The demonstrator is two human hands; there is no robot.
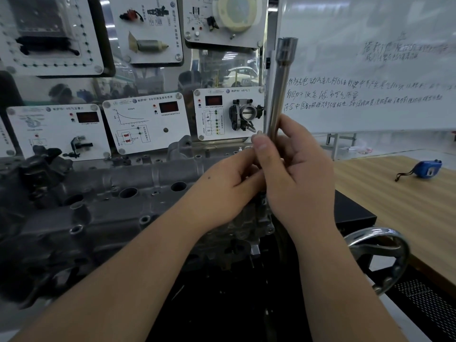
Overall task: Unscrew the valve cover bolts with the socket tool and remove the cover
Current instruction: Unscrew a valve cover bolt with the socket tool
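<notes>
Both bare arms reach up from the bottom, and the right hand is wrapped around the long socket tool, which stands upright with its socket end high. The left hand pinches at the tool's hidden lower end. The grey valve cover lies below and left, and a loose hold could drop the tool onto it.

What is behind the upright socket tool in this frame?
Behind the socket tool, held upright by the right hand with the left hand touching its lower end, stand a whiteboard with handwriting and a throttle body panel. The tool's lower end is hidden by fingers.
</notes>
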